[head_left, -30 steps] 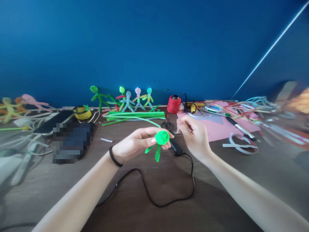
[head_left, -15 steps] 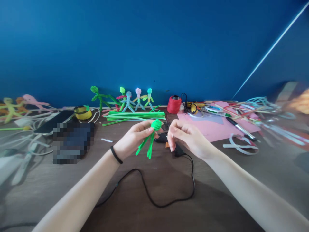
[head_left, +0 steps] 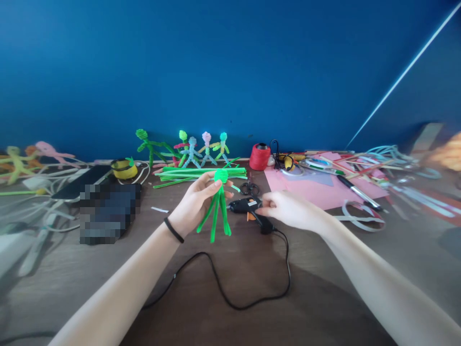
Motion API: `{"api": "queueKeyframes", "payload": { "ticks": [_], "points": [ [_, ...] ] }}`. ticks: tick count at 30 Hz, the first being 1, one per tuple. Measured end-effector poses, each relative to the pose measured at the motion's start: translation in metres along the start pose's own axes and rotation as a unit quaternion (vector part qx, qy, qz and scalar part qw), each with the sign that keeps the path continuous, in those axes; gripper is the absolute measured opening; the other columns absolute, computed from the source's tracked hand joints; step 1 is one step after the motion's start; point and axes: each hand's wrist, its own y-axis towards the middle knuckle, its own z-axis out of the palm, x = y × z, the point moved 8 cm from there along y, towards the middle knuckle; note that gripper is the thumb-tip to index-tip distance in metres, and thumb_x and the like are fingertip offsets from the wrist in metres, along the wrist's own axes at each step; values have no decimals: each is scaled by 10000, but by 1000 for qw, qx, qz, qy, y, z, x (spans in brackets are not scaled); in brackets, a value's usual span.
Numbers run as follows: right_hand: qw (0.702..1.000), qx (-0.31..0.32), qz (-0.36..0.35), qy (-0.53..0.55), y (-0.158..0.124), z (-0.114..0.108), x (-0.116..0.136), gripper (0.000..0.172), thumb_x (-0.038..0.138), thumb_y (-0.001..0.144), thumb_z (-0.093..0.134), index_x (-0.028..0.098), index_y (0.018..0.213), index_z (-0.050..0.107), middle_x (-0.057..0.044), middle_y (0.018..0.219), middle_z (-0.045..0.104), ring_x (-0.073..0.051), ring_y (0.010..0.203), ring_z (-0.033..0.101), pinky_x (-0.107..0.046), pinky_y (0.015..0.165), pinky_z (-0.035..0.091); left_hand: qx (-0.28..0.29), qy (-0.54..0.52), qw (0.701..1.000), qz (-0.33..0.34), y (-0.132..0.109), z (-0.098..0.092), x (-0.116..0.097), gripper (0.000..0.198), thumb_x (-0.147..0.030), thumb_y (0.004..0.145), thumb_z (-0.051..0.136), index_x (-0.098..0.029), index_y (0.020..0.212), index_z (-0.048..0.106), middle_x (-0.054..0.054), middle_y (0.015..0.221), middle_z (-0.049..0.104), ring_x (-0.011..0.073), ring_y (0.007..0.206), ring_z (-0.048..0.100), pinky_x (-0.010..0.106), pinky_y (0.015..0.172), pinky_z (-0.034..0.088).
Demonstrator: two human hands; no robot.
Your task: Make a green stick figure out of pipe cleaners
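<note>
Pinches one green pipe-cleaner figure (head_left: 217,204) in left hand (head_left: 192,204), upright now, tilted before; lays right hand (head_left: 288,209) on the one glue gun (head_left: 244,205), grip unclear. Beyond: one red thread spool (head_left: 260,157).

The figure (head_left: 217,206) is fuzzy green pipe cleaner, matt. The glue gun (head_left: 249,207) is black plastic with a slight sheen, its cord (head_left: 230,283) smooth. The table (head_left: 252,307) is matt brown wood. Pink paper (head_left: 317,187) lies flat.
</note>
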Motion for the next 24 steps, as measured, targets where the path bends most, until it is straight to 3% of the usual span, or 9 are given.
{"api": "queueKeyframes", "payload": {
  "ticks": [5,10,16,20,24],
  "points": [
    [986,67,69,-140,-1,-8,-35,219,325,648,573,179,491,530,8,463,506,-97,402,431,-212,403,252,-4,3,1000,5,1,-3,-2,149,-234,744,540,-153,869,553,36,842,628,111,611,587,233,590,453],
    [962,41,172,-207,1,-32,-66,174,334,678,526,190,594,576,-42,596,583,-151,516,511,-249,465,299,-6,7,1000,10,0,-5,-3,235,-279,773,501,-176,979,549,24,839,609,71,537,518,201,506,412],
    [938,60,241,-242,1,-41,-99,191,349,676,524,186,590,571,-74,651,598,-197,605,547,-279,500,317,-9,35,999,33,-2,-4,-8,349,-321,764,517,-218,1098,522,22,811,597,55,496,464,195,460,372],
    [931,46,271,-240,-1,-46,-109,207,379,676,514,187,617,560,-72,628,588,-199,600,541,-278,493,312,-5,45,998,43,-2,-3,-9,330,-322,770,502,-216,1081,535,21,785,594,52,464,439,206,456,363],
    [938,9,261,-229,0,-50,-102,190,366,687,493,192,627,543,-60,636,589,-195,602,540,-270,493,308,-5,57,997,50,-2,-2,-10,277,-305,768,500,-204,1019,560,20,787,598,45,442,419,208,454,349]
  ]
}}
